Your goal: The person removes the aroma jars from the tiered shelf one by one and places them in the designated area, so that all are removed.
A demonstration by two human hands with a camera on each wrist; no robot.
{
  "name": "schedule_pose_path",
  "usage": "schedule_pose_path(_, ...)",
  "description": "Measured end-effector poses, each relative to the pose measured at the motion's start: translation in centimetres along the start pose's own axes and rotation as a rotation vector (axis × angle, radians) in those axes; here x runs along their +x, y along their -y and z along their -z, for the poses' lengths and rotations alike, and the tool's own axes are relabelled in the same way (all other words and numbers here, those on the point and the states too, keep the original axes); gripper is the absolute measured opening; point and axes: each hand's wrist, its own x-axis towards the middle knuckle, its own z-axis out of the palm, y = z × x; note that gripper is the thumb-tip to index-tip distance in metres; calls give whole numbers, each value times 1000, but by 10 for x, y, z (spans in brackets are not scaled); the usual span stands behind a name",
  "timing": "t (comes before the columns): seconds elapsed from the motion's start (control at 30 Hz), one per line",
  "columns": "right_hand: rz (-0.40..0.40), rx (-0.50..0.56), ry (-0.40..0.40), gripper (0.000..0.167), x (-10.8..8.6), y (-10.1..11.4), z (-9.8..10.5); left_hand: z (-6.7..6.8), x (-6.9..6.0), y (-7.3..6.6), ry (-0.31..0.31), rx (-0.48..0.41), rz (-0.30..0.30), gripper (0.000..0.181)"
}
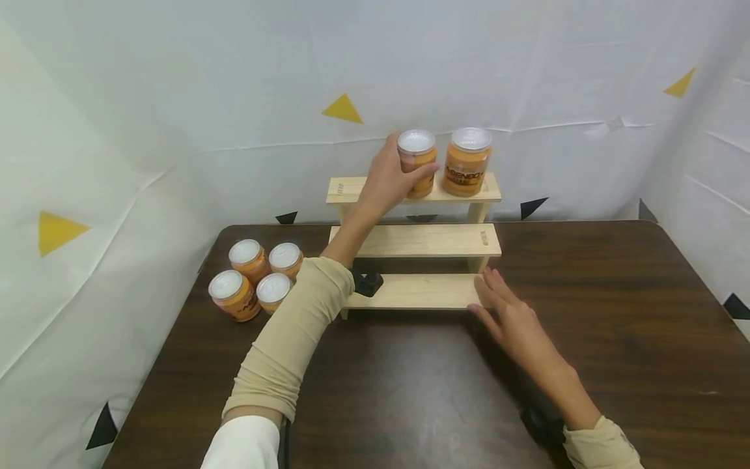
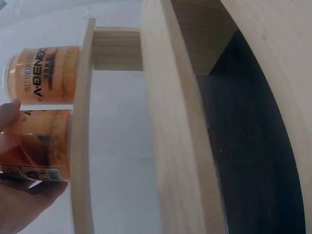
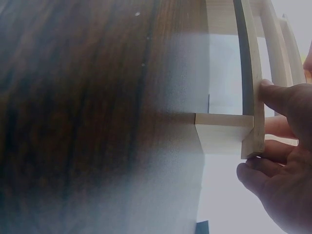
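My left hand (image 1: 388,174) grips an orange jar with a silver lid (image 1: 417,142), thumb and fingers on opposite sides. The jar's base meets the top step of a three-step wooden rack (image 1: 428,240), as the left wrist view shows. Just to its right on that step stands a second orange jar (image 1: 467,163), upright, with dark lettering; the left wrist view shows this jar (image 2: 46,75) too. My right hand (image 1: 515,326) rests at the right end of the lowest step (image 3: 257,97), its thumb on the front edge and its fingers extended over the corner.
Several more orange jars (image 1: 234,296) stand grouped on the dark brown table (image 1: 410,391), left of the rack; my left sleeve (image 1: 293,332) partly covers them. White sheeting (image 1: 234,78) with yellow and black triangles hangs behind and beside the table.
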Motion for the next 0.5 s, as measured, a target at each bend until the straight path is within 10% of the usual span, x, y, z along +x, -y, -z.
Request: schedule_pose_path(0.5, -8, 0, 15, 58, 1, 2, 5, -2, -2, -3, -24, 65, -24, 81)
